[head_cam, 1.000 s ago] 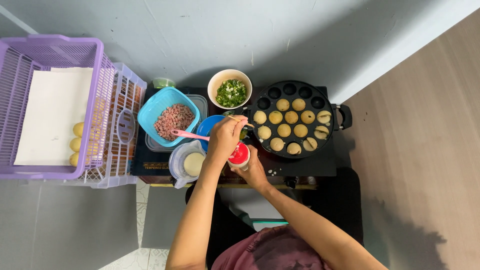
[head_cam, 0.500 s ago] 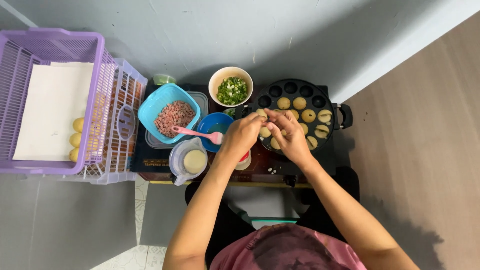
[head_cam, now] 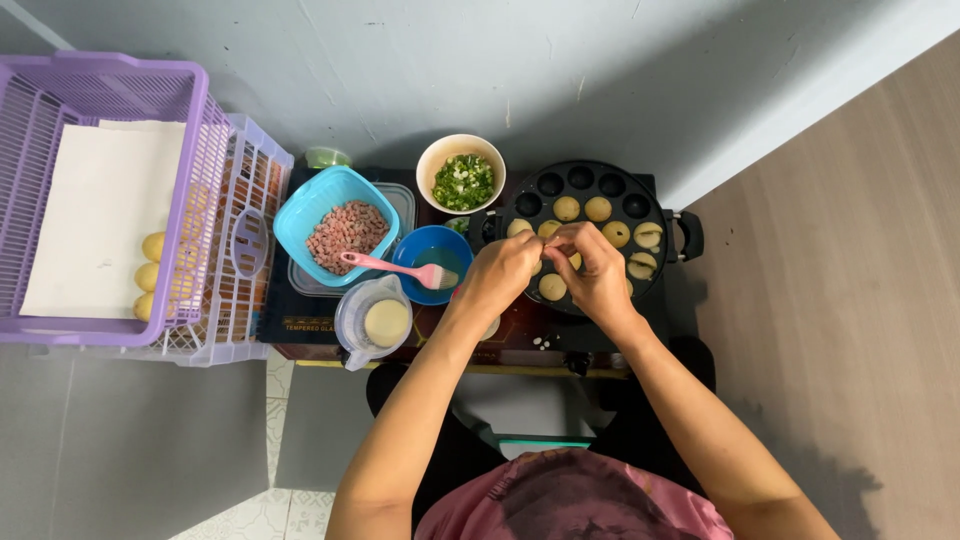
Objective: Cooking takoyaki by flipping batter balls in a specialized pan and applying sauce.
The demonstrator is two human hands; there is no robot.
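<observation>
- Round black moulded pan (head_cam: 590, 190) sits at the right end of the low table, under both hands.
- I count about nine wells holding pale batter balls; the back row looks empty (my reading).
- Left hand (head_cam: 500, 272) and right hand (head_cam: 598, 270) meet over the middle wells, fingertips pinched together; what they grip I cannot tell.
- Diced-meat bowl (head_cam: 345, 228) and chopped greens (head_cam: 463, 182) look barely drawn on.
</observation>
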